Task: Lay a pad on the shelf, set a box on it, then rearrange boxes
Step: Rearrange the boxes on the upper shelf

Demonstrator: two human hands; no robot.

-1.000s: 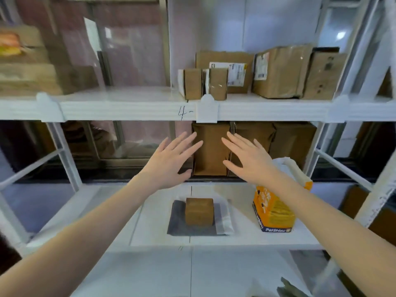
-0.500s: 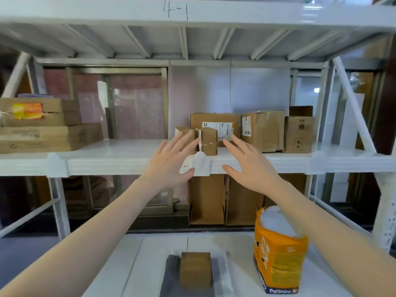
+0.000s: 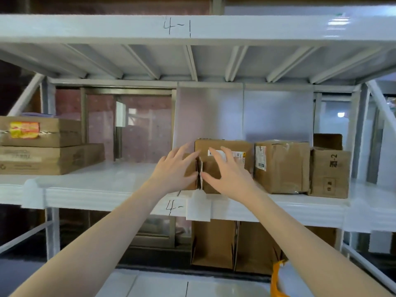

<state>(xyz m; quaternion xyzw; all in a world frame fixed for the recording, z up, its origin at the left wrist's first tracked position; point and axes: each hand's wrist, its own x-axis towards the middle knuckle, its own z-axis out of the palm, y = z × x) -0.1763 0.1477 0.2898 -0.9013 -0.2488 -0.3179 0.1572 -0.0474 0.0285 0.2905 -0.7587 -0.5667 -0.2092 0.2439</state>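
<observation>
Open hands (image 3: 200,170) reach two small boxes (image 3: 202,174) — upright, side by side.

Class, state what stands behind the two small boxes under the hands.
A larger labelled box stands behind the small boxes. The right hand covers part of its label; its base is hidden.

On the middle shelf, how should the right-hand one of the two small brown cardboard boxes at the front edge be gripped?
Probably from the front, grip across its side faces. The right small brown cardboard box stands upright at the white metal shelf edge, the left small box close beside and a larger labelled carton behind. The right hand is already spread over its front.
</observation>
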